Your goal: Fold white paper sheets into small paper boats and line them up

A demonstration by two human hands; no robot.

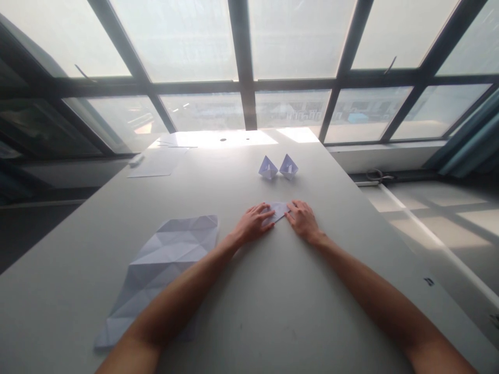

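A small folded piece of white paper [279, 210] lies on the table between my two hands. My left hand [252, 224] rests on its left part, fingers spread and pressing it down. At the right corner, my right hand [302, 220] has its thumb and bent fingers closed on the paper's edge. Just beyond stand two folded paper shapes with pointed tops, the left one [268, 168] and the right one [289, 167], side by side. A large creased paper sheet [167, 254] lies to the left, partly hidden under my left forearm.
The white table [296, 311] reaches to the windows. At its far left are a flat white sheet [154, 165] and a small white object [136, 160] I cannot make out. A dark mark [429, 281] shows near the right edge. A cable [376, 175] lies beyond that side.
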